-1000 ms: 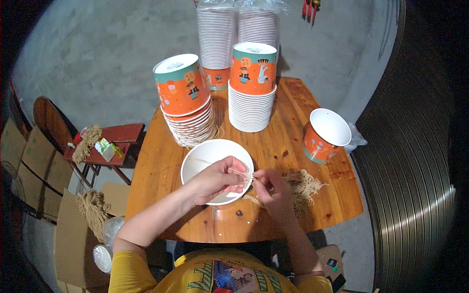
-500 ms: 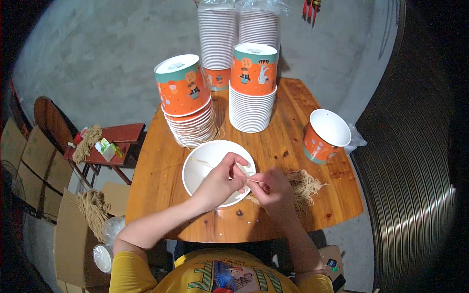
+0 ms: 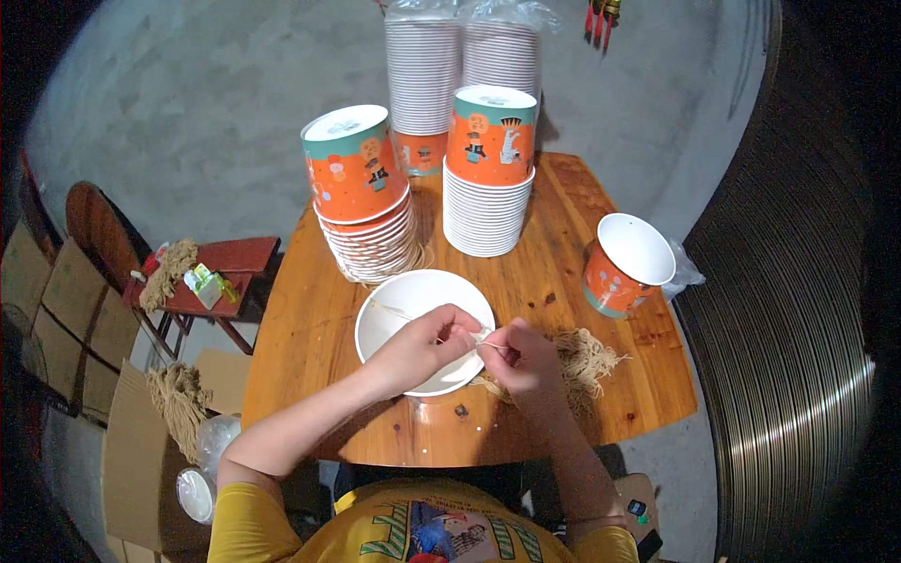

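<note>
Wooden table has bare room along its right edge and near rim. Stacked orange cups crowd the far side. White cup sits near the front edge; left hand and right hand pinch a thin string over its rim.

Bright overhead light on the table; dark, fisheye-bent corners, image sharp
</note>
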Available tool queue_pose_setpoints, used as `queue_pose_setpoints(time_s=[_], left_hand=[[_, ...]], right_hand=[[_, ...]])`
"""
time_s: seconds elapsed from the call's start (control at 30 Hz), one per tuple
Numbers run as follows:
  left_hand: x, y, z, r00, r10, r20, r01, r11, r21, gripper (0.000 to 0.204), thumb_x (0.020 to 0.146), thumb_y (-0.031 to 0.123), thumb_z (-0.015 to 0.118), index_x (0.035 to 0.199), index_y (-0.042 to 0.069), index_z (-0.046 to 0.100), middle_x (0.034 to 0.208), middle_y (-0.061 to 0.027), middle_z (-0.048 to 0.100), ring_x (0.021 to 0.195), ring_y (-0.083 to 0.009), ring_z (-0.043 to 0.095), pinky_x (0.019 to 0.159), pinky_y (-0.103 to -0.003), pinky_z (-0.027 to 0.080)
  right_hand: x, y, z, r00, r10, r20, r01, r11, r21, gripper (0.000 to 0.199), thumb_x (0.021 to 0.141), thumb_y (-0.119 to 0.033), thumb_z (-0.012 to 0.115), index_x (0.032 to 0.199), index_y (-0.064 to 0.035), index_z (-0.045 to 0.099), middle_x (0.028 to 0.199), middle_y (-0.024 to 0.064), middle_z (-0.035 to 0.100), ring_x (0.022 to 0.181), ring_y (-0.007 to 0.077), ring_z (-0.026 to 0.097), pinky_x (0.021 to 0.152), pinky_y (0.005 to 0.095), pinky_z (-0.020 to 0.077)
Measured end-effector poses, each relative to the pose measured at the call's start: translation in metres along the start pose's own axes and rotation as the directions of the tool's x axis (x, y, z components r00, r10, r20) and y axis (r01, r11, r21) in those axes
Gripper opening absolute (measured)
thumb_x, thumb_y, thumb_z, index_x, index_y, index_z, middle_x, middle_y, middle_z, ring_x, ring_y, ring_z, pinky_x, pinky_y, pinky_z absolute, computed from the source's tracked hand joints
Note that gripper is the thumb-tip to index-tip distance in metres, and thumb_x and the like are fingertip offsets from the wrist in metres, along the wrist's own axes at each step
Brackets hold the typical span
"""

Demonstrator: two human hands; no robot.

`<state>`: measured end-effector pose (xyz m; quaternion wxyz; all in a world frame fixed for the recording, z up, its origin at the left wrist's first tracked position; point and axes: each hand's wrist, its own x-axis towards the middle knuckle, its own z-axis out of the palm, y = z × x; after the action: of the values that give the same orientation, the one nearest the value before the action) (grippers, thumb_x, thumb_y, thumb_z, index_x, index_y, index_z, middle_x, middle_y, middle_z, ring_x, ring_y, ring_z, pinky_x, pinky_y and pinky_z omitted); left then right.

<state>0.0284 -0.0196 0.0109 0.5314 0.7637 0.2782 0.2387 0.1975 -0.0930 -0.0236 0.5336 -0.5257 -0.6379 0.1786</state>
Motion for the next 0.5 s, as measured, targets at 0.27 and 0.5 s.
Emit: queue_pose_setpoints(time_s=[0.27, 0.5], left_hand=[[0.000, -0.005, 0.001, 0.998, 0.005, 0.056, -0.003, 1.000, -0.029, 0.014, 0.090, 0.011, 0.058, 0.100, 0.001, 0.056, 0.081, 0.0003, 0.056, 0.076, -0.0070, 0.050, 0.070, -0.023, 0.044], [-0.005, 0.006, 0.008, 0.995, 0.096, -0.035, -0.084, 0.964, 0.251, 0.014, 0.082, 0.008, 0.060, 0.093, 0.002, 0.055, 0.077, -0.0099, 0.056, 0.072, -0.0213, 0.056, 0.067, -0.032, 0.046]], right_hand=[[0.001, -0.005, -0.001, 1.000, 0.008, -0.012, -0.008, 1.000, -0.019, 0.011, 0.078, -0.002, 0.067, 0.073, -0.0012, 0.057, 0.067, -0.0012, 0.049, 0.057, 0.0050, 0.045, 0.051, 0.0214, 0.0358], [0.001, -0.008, -0.001, 1.000, -0.019, -0.014, 0.019, 0.999, -0.044, 0.013, 0.077, -0.003, 0.069, 0.072, -0.0015, 0.057, 0.066, 0.0013, 0.049, 0.056, 0.0073, 0.046, 0.050, 0.0234, 0.0365]])
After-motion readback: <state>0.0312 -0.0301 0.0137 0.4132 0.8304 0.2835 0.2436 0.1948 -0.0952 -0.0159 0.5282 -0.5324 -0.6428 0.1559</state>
